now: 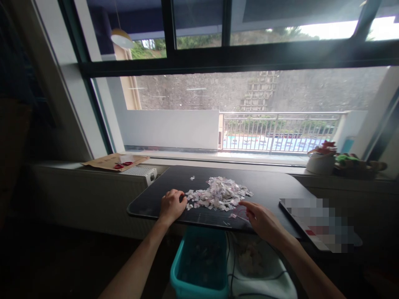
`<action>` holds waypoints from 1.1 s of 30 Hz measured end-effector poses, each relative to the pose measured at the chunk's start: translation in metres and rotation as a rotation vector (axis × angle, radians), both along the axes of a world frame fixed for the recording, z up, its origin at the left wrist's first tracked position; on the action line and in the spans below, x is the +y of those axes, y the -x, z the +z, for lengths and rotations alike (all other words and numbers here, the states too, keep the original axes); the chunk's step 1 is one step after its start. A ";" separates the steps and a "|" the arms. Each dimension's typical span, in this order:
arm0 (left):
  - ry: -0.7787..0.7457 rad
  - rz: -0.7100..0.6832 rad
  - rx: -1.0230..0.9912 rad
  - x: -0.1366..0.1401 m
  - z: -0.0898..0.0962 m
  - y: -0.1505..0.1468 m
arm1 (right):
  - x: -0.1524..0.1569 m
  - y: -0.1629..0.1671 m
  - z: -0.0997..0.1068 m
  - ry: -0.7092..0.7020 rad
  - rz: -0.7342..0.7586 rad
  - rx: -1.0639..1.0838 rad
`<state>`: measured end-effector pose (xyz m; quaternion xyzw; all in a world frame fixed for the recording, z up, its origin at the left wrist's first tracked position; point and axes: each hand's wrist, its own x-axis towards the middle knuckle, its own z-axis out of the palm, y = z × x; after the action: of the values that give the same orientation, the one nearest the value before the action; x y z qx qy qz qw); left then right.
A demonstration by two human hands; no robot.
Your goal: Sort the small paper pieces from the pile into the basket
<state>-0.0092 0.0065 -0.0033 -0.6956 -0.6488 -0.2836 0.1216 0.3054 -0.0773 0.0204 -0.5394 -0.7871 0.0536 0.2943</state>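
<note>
A loose heap of small paper scraps point(222, 193), pale with pinkish and grey marks, lies in the middle of the dark table point(264, 178). At the heap's left edge is my left hand point(173, 205), its fingers curled inward near a few stray scraps; what they close on, if anything, is hidden. My right hand point(260, 218) reaches in from the right with the index finger stretched out to the heap's lower right edge. Under its fingers the table shows a pinkish patch point(241, 212), too unclear to name. A few scraps lie apart behind the heap.
Below the table's front edge stand a teal plastic bin point(177, 270) and a whitish bin point(280, 286), with dark cords between them. A flat, blurred-out object point(318, 224) lies at the right. Red-handled scissors point(123, 165) rest on brown paper point(102, 161) by the window.
</note>
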 end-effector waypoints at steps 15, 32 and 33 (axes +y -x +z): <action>0.018 -0.005 -0.008 -0.002 0.003 -0.001 | -0.013 -0.011 0.008 0.037 -0.087 0.013; 0.022 0.004 -0.005 -0.001 0.003 -0.001 | -0.004 -0.022 -0.011 0.114 -0.160 0.055; 0.024 0.004 -0.005 -0.001 0.004 -0.001 | -0.004 -0.025 -0.012 0.112 -0.176 0.048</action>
<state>-0.0082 0.0050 0.0004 -0.6950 -0.6539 -0.2771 0.1123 0.3299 -0.0811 0.0082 -0.6205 -0.7252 0.0846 0.2861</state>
